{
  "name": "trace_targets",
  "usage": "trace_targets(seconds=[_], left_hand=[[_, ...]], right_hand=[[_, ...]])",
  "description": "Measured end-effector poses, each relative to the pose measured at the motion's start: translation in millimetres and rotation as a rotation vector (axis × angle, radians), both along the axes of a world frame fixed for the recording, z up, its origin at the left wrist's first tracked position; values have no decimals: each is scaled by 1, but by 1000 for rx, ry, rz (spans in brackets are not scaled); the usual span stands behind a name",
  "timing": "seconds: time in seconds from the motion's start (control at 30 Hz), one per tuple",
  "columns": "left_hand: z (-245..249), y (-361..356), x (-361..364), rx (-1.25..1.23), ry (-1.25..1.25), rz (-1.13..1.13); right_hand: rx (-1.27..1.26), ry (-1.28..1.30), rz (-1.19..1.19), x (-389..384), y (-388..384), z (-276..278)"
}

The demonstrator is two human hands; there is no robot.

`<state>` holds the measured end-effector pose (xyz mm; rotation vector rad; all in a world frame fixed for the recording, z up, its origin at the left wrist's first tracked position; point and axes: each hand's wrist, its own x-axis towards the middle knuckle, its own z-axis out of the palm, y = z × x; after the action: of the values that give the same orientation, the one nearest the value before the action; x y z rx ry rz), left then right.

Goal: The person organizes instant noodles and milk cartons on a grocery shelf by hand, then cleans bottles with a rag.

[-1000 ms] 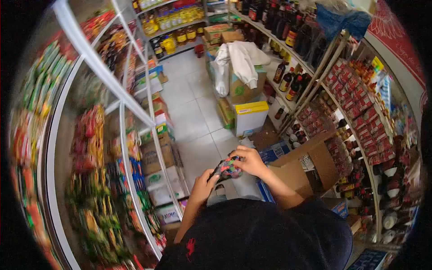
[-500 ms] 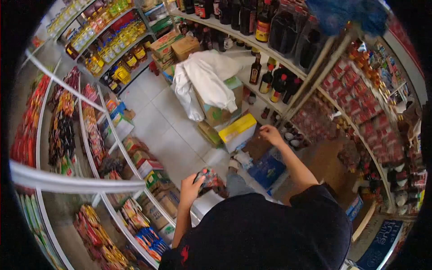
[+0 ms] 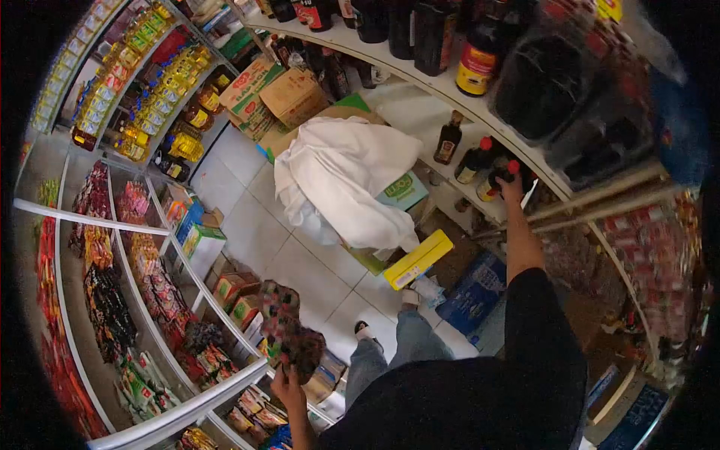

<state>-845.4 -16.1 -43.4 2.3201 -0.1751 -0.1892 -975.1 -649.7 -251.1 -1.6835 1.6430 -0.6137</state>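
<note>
My left hand (image 3: 286,382), closed, holds a dark, multicoloured patterned cloth (image 3: 296,330) that hangs in front of the left shelves. On the lower right shelf, my right hand (image 3: 511,189) is closed around the upper part of a dark bottle with a red cap (image 3: 491,186). Beside it stands another red-capped dark bottle (image 3: 474,161). A dark bottle with a brown label (image 3: 448,139) is a little farther left. The fingertips on the held bottle are partly hidden.
White cloth (image 3: 345,172) covers cartons in the aisle, with a yellow box (image 3: 420,260) near my feet. A blue box (image 3: 474,292) lies to the right. Large dark bottles line the upper shelf (image 3: 405,64); packets fill the left racks (image 3: 105,300).
My right hand has moved forward to the lower shelf and taken hold of a red-capped bottle. The cloth in my left hand now hangs spread out, and my view has shifted.
</note>
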Motion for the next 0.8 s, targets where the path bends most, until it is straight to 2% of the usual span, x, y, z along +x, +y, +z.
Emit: trace_targets(seconds=[0.03,0.1,0.17,0.2,0.23,0.27,0.3,0.37,0.4,0.43,0.5,0.53,0.57,0.6,0.63,0.67,0.7,0.73,0.77,0.8], left_hand=[[-7,1,-2,-5,3,12],[-17,-5,0,-6,-156,-10],[-5,-24,4,-10,-142,5],[3,-41,6,-137,-83,119],[8,-51,8,-263,-23,225],[-3,-40,12,-298,35,189],[-7,-42,17,-313,24,190],[-12,-48,22,-144,-71,-37],[-8,-53,22,-41,-14,-30],[-2,-62,23,-58,-19,-24],[12,-85,29,-156,-3,-94],[20,-90,30,-112,11,-117],[13,-88,30,-127,10,-111],[0,-84,32,-215,-20,-142],[10,-92,35,-301,-51,-176],[27,-97,34,-198,98,-137],[35,-106,38,-213,97,-145],[40,-112,42,-72,-107,-249],[46,-118,45,70,-311,-350],[51,-128,51,-65,-386,-386]], right_hand=[[-5,3,12,5,-3,-5],[8,127,-58,12,-7,-11],[-75,-43,-39,8,-23,-40],[-81,-58,-25,13,-24,-45],[-100,-9,-123,15,-23,-48],[-121,40,-226,15,-22,-50],[-133,26,-224,15,-23,-48],[138,67,-269,14,-18,-33],[19,9,-243,16,-6,-22],[-100,-48,-216,16,6,-13],[-149,-216,-130,6,19,-25],[-163,-216,-119,6,24,-14],[-69,-121,-180,8,31,-3],[29,-27,-244,8,39,5],[19,-30,-245,3,48,0],[-78,-383,-225,-1,58,-7],[-181,-733,-197,-5,64,-8],[-200,-731,-200,-9,76,5],[-192,-750,-66,-9,101,33],[-181,-760,65,-9,125,61]])
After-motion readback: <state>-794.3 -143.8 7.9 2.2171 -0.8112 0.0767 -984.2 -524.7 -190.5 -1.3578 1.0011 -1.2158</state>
